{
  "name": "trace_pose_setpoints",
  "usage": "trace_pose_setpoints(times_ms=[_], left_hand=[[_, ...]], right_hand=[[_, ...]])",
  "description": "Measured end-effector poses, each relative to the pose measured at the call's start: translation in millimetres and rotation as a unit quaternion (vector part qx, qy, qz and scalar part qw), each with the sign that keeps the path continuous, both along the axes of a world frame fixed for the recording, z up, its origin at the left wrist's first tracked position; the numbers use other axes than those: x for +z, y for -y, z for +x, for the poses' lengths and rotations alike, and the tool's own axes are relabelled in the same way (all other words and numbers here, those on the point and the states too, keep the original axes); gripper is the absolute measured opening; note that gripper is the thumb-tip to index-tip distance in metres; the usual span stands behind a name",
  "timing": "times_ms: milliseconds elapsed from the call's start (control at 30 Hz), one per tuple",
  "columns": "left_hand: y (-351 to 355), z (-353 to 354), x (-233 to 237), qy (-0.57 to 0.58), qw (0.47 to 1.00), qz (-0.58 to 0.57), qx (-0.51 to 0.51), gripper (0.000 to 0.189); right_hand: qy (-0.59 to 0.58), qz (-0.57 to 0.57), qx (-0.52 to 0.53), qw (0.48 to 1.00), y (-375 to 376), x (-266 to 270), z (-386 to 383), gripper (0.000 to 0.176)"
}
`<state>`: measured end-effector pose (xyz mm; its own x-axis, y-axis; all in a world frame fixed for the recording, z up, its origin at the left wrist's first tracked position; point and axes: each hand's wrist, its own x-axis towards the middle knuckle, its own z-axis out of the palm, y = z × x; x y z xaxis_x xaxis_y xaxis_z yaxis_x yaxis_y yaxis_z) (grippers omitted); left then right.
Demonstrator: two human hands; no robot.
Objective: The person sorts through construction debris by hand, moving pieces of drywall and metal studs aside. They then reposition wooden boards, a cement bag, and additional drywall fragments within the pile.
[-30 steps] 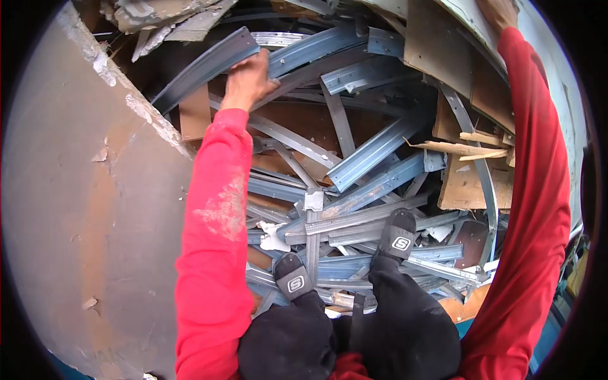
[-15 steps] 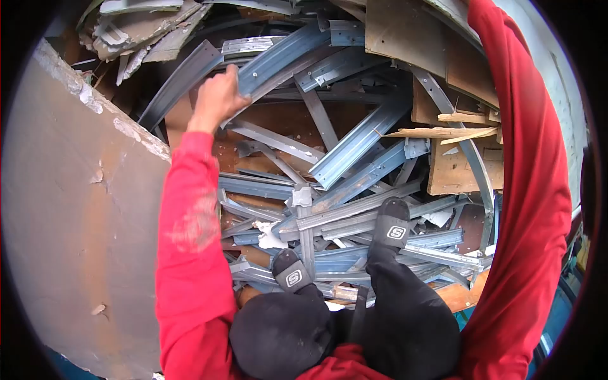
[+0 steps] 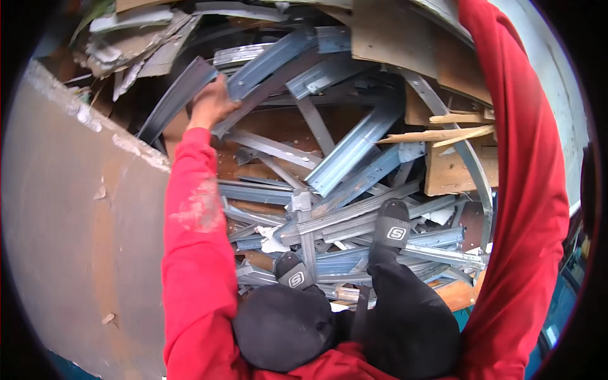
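My left hand [image 3: 214,104] is up at the left of the metal heap, somewhat blurred. Its fingers and thumb close around the near end of a bluish-grey metal stud [image 3: 272,62]; part of the fingers is hidden. Just left of this hand, a darker bent metal channel [image 3: 177,98] leans down toward a large board. My right arm [image 3: 529,171] in its red sleeve reaches up along the right side, and the hand lies beyond the top edge, out of sight.
Several loose metal studs [image 3: 354,149] lie crisscrossed under my sandals [image 3: 392,225]. A large grey board [image 3: 82,209] with a broken edge stands at left. Splintered wood [image 3: 437,134] juts in from the right, near brown panels [image 3: 411,38]. Broken plasterboard [image 3: 136,38] is piled top left.
The view has shifted slightly, and the upper heap appears a little lower and farther left. My left hand has dropped slightly, staying at the stud's end.
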<state>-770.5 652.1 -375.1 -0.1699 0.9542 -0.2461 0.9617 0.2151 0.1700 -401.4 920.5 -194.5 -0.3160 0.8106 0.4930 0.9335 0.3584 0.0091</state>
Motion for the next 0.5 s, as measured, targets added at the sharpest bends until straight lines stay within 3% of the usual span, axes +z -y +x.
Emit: trace_pose_setpoints(times_ms=[100,200,400,467,500], left_hand=[[15.8,9.4,9.3,-0.039,0.999,0.014,-0.001,0.061],[22.4,29.6,24.7,-0.069,0.996,0.04,0.035,0.055],[24.4,33.0,27.7,-0.069,0.993,0.087,0.037,0.045],[28.5,34.1,29.5,-0.06,0.994,0.084,0.04,0.042],[30.2,34.8,29.5,-0.058,0.994,0.087,0.036,0.041]], right_hand=[[-0.017,-0.022,0.004,1.0,13.6,6.5,-5.2,0.075],[-0.004,0.035,0.008,0.999,-0.8,-3.9,3.2,0.075],[-0.009,0.013,0.213,0.977,60.5,-9.9,-2.3,0.084],[0.168,0.088,0.187,0.964,90.9,-19.4,-15.2,0.09],[0.208,0.027,0.117,0.971,97.3,-14.5,-22.8,0.094]])
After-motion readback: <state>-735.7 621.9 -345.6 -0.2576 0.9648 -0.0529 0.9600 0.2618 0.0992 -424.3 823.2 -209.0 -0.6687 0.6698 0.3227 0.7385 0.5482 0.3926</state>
